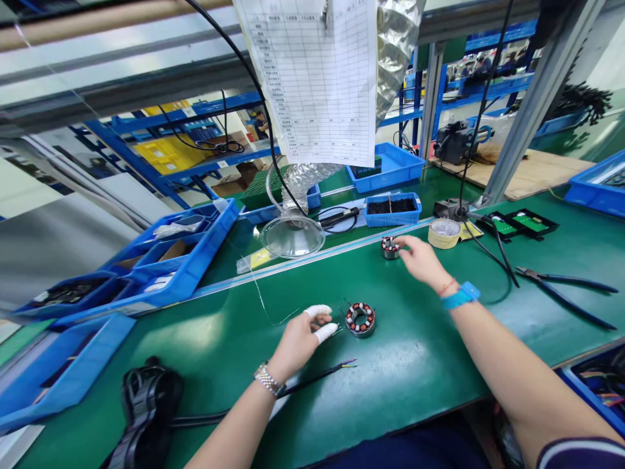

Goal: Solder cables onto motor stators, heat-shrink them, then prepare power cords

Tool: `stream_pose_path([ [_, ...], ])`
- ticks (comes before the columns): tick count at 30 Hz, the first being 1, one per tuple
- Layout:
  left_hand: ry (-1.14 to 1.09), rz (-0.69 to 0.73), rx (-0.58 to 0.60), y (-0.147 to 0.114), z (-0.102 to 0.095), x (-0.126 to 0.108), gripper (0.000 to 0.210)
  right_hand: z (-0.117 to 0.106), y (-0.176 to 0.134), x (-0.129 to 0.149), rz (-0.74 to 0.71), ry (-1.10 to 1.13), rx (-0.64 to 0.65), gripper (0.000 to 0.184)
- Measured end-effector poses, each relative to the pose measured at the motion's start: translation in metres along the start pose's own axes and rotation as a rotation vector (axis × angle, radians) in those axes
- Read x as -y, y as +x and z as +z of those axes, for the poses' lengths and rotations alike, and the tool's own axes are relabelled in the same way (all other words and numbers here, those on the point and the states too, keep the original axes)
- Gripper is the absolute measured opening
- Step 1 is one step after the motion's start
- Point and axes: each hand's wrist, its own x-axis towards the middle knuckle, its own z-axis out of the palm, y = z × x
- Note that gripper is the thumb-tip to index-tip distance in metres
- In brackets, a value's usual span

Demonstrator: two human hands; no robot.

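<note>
My left hand (305,333) is over the middle of the green bench, white covers on its thumb and index finger, their tips apart. Thin wire ends show at the thumb tip; whether the hand touches them is unclear. Just right of it, a ring-shaped motor stator (370,324) with copper windings lies flat. Farther back, my right hand (420,259) has its fingers closed at the side of a second stator (390,253), which stands on the bench. A black cable (317,376) with bared coloured cores runs below my left hand.
Cutting pliers (561,279) and a tape roll (444,233) lie at right. A clear fume hood (293,238) stands behind. Blue bins (195,260) line the left, near a coiled black cable (149,410). A paper form (317,85) hangs overhead; thin wire (261,299) dangles left.
</note>
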Motion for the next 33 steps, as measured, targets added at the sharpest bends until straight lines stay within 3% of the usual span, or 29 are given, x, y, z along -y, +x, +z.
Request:
stream_pose_path([
  [2,0.166,0.096,-0.019,-0.006,0.015,0.003,0.046,-0.012,0.020,-0.022,0.048,-0.075,-0.053,0.045],
  [4,0.268,0.174,-0.052,-0.005,0.029,0.001,0.057,-0.016,0.033,-0.039,0.052,-0.130,-0.027,0.048],
  [8,0.285,0.221,-0.064,0.010,0.044,-0.001,0.059,-0.010,0.030,-0.051,0.016,-0.213,0.044,0.048],
  [16,0.278,0.152,-0.193,0.051,0.041,0.013,0.049,-0.005,-0.030,-0.027,-0.025,-0.286,0.047,0.040],
  [20,0.293,0.159,-0.297,0.047,0.042,0.009,0.045,0.001,-0.026,-0.027,0.015,-0.265,-0.009,0.066],
  [22,0.304,0.193,-0.328,0.039,0.041,0.003,0.035,0.007,-0.016,-0.030,0.037,-0.242,-0.015,0.070],
  [27,0.308,0.300,-0.277,0.018,0.032,-0.008,0.017,0.011,-0.014,-0.024,0.020,-0.169,0.019,0.054],
  [30,0.302,0.348,-0.232,0.008,0.032,-0.013,0.018,0.007,-0.043,-0.004,-0.057,-0.115,0.128,0.055],
  [33,0.350,0.482,-0.165,0.001,0.039,-0.020,0.020,0.010,-0.084,0.022,-0.106,-0.066,0.212,0.052],
])
